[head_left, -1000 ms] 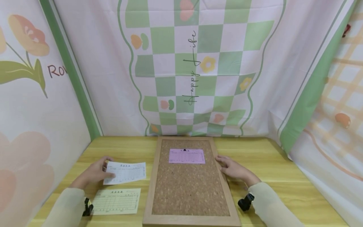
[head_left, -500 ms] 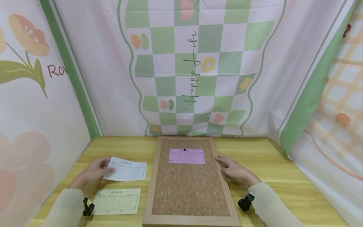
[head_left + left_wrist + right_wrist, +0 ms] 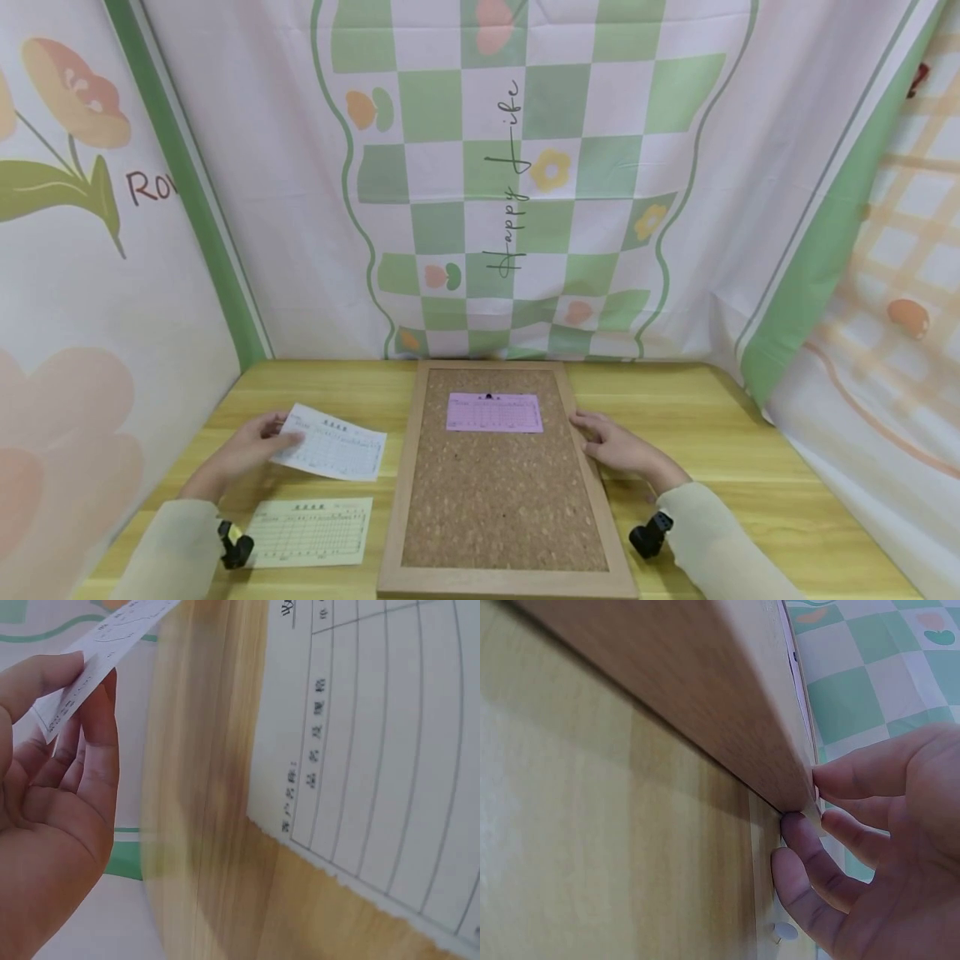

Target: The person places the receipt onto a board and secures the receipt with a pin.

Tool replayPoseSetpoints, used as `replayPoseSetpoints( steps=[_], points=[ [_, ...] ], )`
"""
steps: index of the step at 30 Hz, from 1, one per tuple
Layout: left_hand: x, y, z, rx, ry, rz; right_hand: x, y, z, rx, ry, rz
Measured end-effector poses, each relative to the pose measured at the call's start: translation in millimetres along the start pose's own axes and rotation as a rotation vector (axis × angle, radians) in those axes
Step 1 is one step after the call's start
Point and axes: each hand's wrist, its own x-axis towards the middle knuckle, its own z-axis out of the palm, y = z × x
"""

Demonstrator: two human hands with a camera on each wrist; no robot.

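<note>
My left hand (image 3: pixel 251 446) pinches the left edge of a white receipt slip (image 3: pixel 332 446) between thumb and fingers. The slip is tilted and raised above the table, as the left wrist view confirms. Just below it, a pale yellow receipt slip (image 3: pixel 309 533) lies flat. Beside them is a wood-framed cork board (image 3: pixel 498 500), with a pink receipt slip (image 3: pixel 493 414) near its top and a small black pin or clip (image 3: pixel 489 396) at that slip's upper edge. My right hand (image 3: pixel 618 446) rests with bent, relaxed fingers (image 3: pixel 810 855) against the board's right side.
A white push pin (image 3: pixel 785 931) lies by my right fingers on the wooden table (image 3: pixel 720 467). Behind the table hangs a green-and-white checked curtain (image 3: pixel 487 208); printed cloth (image 3: pixel 67 292) also closes off the sides. Each wrist wears a black camera (image 3: pixel 651 535).
The white slip has risen and tipped, its left end now higher than its right. My left hand has moved up slightly with it. The right hand and board look unchanged.
</note>
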Motion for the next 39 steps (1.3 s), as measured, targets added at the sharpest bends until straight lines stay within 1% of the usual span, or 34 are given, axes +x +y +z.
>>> replayPoseSetpoints(
  steps=[3, 10, 18, 24, 30, 39],
  points=[
    [0.4, -0.3, 0.0, -0.017, 0.001, -0.008, 0, 0, 0, 0.0, 0.001, -0.002],
    [1.0, 0.4, -0.1, 0.001, 0.009, -0.017, 0, 0, 0, -0.006, -0.003, -0.004],
    [-1.2, 4.4, 0.5, -0.012, 0.018, -0.008, 1, 0, 0, 0.004, 0.001, -0.003],
    [-0.2, 8.3, -0.3, -0.02, 0.031, -0.027, 1, 2, 0, 0.001, 0.005, -0.003],
    [0.6, 11.4, -0.1, -0.07, 0.026, -0.023, 2, 2, 0, -0.002, 0.008, -0.004],
    [2.7, 14.4, 2.9, -0.133, 0.015, 0.003, 2, 0, -1, -0.012, 0.004, 0.004]
  ],
)
